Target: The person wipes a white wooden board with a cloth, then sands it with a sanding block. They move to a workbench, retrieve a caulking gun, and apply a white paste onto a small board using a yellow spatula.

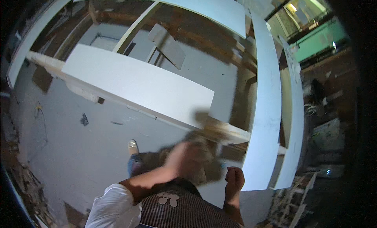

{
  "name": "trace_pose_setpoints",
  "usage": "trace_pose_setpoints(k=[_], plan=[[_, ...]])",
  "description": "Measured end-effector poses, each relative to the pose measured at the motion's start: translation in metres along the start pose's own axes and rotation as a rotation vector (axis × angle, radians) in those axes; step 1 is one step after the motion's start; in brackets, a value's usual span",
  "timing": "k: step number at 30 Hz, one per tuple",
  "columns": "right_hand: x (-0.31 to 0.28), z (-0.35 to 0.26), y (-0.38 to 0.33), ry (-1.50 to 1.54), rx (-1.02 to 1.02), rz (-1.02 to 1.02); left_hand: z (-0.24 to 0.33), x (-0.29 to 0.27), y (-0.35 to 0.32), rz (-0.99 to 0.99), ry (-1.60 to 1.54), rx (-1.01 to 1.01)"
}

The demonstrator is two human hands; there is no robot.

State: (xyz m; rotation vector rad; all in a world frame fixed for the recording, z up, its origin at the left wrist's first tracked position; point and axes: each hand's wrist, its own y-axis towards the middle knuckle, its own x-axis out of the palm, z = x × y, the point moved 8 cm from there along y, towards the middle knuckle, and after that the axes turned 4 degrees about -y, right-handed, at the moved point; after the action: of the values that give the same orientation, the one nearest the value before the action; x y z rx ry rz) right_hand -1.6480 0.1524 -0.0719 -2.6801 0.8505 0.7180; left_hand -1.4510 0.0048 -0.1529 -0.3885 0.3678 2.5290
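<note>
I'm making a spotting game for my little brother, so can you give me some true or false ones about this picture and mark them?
1. The left hand looks blurry. True.
2. The wide board just beyond the left hand is black. False: the board is white.
3. The right hand is curled. True.
4. The apron is plain, with no pattern. False: the apron is striped, with a pale picture on it.
5. A light-coloured shoe can be seen. True.
6. The floor is bright red. False: the floor is grey.
</note>
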Motion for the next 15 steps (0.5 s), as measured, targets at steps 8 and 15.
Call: trace_pose_setpoints(k=[8,15], plan=[[0.04,0.032,-0.021,0.112,0.034,-0.093,-0.082,-0.339,-0.011,1.002,0.615,-0.191],[0.032,0.033,-0.027,0.187,0.139,-0.094,-0.073,-0.189,0.025,0.933,0.519,-0.136]])
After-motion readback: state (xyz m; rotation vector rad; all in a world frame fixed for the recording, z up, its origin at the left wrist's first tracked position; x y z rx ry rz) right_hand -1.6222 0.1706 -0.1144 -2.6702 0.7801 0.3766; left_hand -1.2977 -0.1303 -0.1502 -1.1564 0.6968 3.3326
